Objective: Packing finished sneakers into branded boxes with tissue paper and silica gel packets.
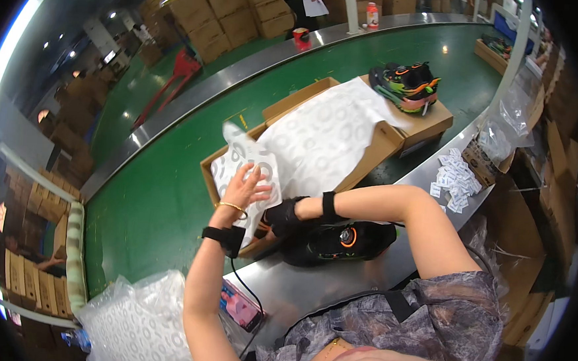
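An open brown shoebox (208, 175) lined with white, ring-patterned tissue paper (318, 139) sits in front of me. My left hand (240, 192) is over the box's left end, fingers spread, touching or just above a raised flap of the paper. My right hand (308, 208) reaches left to the box's near corner and is closed around a black shoe (281, 214) with orange marks; its fingers are mostly hidden. Right beside it, a second black shoe (345, 242) with an orange ring lies on the metal edge. Both wrists wear black straps.
Multicoloured sneakers (406, 87) stand on a closed box (431, 126) at right. Small white packets (458, 181) are heaped on the metal ledge. A phone (241, 307) and bagged patterned paper (138, 320) lie near left. The green belt (149, 198) runs behind; a person stands beyond it.
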